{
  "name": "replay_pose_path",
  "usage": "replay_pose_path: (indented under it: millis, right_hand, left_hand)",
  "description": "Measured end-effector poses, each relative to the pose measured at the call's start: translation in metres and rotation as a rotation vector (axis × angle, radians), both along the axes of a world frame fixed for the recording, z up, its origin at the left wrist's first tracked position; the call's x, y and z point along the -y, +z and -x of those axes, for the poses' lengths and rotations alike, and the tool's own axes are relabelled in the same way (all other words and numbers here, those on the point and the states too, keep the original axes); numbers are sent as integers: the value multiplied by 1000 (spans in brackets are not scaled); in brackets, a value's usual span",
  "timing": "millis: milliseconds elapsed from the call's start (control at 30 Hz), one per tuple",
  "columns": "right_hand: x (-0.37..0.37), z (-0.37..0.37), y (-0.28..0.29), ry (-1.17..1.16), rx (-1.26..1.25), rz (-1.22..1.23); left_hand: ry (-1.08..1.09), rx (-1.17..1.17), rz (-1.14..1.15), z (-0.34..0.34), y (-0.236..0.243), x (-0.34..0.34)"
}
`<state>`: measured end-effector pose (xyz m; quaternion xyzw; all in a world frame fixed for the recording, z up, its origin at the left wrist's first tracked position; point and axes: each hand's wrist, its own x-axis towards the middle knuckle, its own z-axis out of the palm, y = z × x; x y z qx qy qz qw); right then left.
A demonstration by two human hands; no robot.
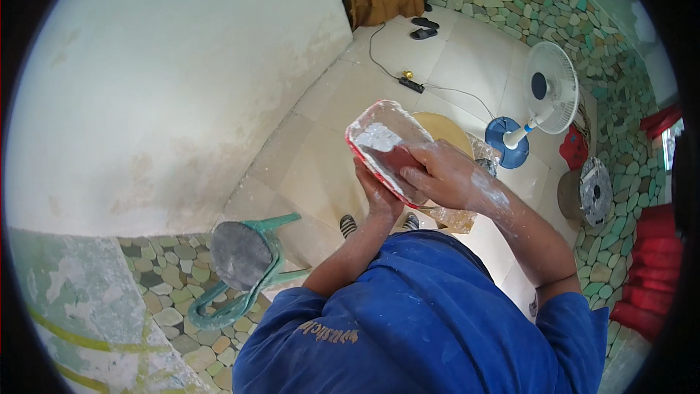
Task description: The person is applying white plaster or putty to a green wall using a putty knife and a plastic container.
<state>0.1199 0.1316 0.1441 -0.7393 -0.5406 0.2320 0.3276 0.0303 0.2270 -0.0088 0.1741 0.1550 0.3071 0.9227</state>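
Note:
A rectangular plastic tub (pixel 354 147) with a red rim is held tilted in front of my chest. White paste (pixel 379 136) lies in its far part and smears its edges. My left hand (pixel 382 195) grips the tub from below on its near left side, fingers partly hidden under it. Inside the tub is a flat reddish-brown scraper (pixel 392 159), its blade near the paste. My right hand (pixel 446 175) is closed around the scraper's near end. White residue coats my right wrist and forearm.
A green chair (pixel 271 277) with a grey round surface stands at left by the pale wall (pixel 182 87). Ahead on the tiled floor are a power strip (pixel 411 85) with cables and dark sandals (pixel 424 32). A fan (pixel 551 87) and a spool-like drum (pixel 594 191) stand at right.

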Motion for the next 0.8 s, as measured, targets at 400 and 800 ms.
replay_pose_path:
  millis: [400,800]
  right_hand:
    - [-46,23,23,-22,403,218]
    - [-129,78,11,135,361,205]
  left_hand:
    - [89,-63,28,27,11,-7]
    - [185,131,25,81,4,-71]
